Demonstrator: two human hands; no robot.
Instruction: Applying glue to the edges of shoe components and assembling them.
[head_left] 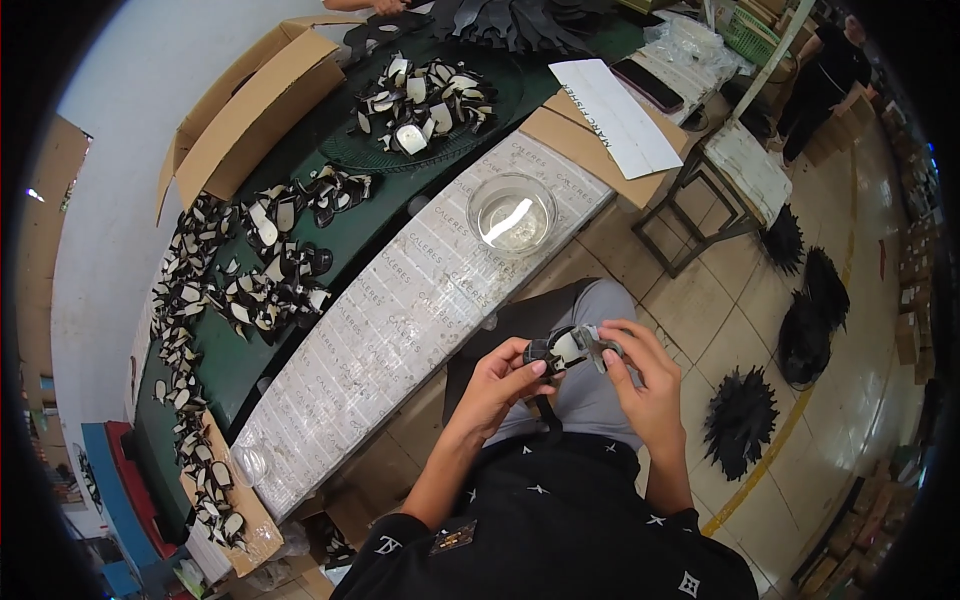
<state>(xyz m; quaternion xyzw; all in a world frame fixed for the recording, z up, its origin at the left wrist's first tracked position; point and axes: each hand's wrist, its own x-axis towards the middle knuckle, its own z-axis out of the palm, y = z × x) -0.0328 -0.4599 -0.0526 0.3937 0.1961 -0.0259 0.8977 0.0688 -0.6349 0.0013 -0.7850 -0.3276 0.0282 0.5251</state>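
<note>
Both my hands hold one small black-and-white shoe piece [568, 347] above my lap. My left hand [497, 385] pinches its left end between thumb and fingers. My right hand [640, 378] grips its right end, fingers curled over it. The piece looks like a folded strip of black material with a pale lining. A long white wrapped board [400, 320] lies just beyond my hands, on the bench edge. On it stands a clear glass bowl [511, 213] holding clear liquid.
Several black-and-white cut pieces [250, 290] cover the dark green bench [380, 215], with more on a round tray [425, 105]. An open cardboard box [250, 110] stands at the back left. Black feathery bundles [740, 420] lie on the tiled floor. Another person [825, 75] stands far right.
</note>
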